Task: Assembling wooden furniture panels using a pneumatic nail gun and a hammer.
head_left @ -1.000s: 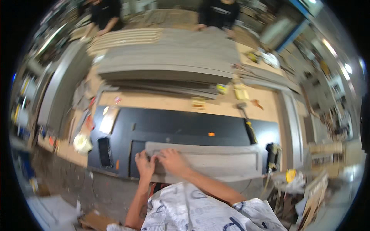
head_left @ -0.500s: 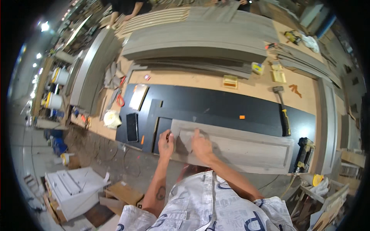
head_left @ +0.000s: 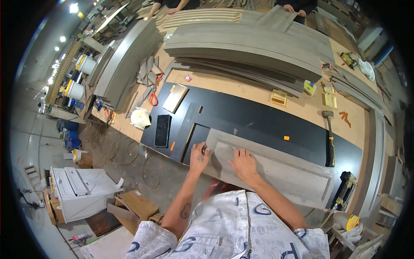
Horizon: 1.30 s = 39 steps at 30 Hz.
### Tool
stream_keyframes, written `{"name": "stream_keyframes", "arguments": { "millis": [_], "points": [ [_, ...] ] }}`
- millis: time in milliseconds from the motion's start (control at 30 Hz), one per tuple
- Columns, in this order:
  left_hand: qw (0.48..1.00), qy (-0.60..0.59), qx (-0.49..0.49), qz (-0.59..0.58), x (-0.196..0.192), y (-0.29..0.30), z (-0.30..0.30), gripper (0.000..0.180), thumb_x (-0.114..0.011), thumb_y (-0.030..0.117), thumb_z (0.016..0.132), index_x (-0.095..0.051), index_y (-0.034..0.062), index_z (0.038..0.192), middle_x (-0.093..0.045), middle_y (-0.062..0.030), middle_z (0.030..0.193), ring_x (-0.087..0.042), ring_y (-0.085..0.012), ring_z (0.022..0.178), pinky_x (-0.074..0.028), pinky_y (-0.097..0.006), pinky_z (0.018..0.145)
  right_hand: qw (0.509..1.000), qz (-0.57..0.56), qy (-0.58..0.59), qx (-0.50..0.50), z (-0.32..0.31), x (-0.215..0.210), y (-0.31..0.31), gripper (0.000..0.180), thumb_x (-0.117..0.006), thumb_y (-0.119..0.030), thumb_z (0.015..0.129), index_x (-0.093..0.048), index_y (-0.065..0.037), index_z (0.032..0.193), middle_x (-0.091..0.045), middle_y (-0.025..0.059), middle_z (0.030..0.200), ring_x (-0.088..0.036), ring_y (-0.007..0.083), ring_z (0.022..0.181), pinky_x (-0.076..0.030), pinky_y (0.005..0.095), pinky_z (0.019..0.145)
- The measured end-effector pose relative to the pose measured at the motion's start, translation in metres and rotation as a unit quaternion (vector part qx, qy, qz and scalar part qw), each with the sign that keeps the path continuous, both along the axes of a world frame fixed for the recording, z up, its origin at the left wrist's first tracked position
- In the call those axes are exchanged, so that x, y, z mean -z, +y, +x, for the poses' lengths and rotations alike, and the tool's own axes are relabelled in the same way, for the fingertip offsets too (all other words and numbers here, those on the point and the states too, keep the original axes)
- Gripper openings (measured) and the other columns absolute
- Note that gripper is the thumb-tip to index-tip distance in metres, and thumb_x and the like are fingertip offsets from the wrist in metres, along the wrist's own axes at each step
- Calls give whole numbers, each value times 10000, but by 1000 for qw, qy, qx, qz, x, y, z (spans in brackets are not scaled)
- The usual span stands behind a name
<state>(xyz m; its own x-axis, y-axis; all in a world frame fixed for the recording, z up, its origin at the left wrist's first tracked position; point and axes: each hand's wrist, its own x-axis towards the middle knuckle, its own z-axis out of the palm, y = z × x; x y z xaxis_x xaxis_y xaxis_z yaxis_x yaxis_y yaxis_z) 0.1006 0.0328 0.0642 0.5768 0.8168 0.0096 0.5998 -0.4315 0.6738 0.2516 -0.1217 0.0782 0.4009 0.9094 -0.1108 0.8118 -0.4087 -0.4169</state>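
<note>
A grey wood-grain cabinet door with a recessed panel lies flat in front of me, partly over a black board. My left hand is at the door's left end, its fingers closed on a small dark object that is mostly hidden. Farther right, my right hand rests on the door's face with its fingers apart and slightly bent. Left of my hands, a dark strip frame and a black phone lie on the board.
A hammer and a nail gun lie to the right. Stacked grey panels stand beyond the board. Red-handled scissors and a white roll are at the left. Another person's hands show at the far side.
The whole view has shifted, moving the bench right in the picture. My right hand has gone from an extended index finger to several fingers lowered on the door. My left hand stays closed.
</note>
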Motion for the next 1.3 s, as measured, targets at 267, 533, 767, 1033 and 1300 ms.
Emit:
{"name": "stream_keyframes", "arguments": {
  "millis": [267,533,767,1033,1300],
  "points": [
    [997,0,70,22,8,16,-2,357,-694,87,815,-594,-42,1133,-552,-200,911,-552,-351,809,-461,-426,743,999,-1,-34,19,-18,-5,31,396,-691,-242,818,-595,1,1116,-559,173,1079,-566,344,1046,-504,449,856],
    [993,-2,115,-30,2,29,-6,434,-670,110,827,-552,-55,1211,-535,-216,981,-549,-392,901,-461,-446,790,996,-12,2,91,-19,-20,37,353,-677,-163,800,-585,-62,1125,-542,144,1067,-515,318,1098,-462,455,902],
    [989,27,135,-59,-6,36,-7,455,-660,128,837,-539,-66,1229,-541,-239,1038,-554,-424,980,-467,-460,841,991,-50,-37,115,-37,-15,38,369,-684,-306,843,-580,-23,1057,-614,161,1013,-629,339,960,-522,455,800],
    [986,25,159,-52,-5,39,-7,469,-671,116,827,-528,-78,1229,-544,-251,1042,-560,-430,975,-468,-462,843,974,-78,65,202,-68,-7,66,559,-591,-471,902,-551,63,1062,-670,247,774,-681,408,731,-546,478,606],
    [984,64,157,-48,-12,33,1,567,-746,217,801,-517,-87,1222,-539,-243,1029,-552,-428,977,-472,-460,849,972,-8,115,203,-76,3,47,444,-681,-251,861,-469,37,1124,-657,285,912,-664,439,844,-538,512,716]
  ]
}}
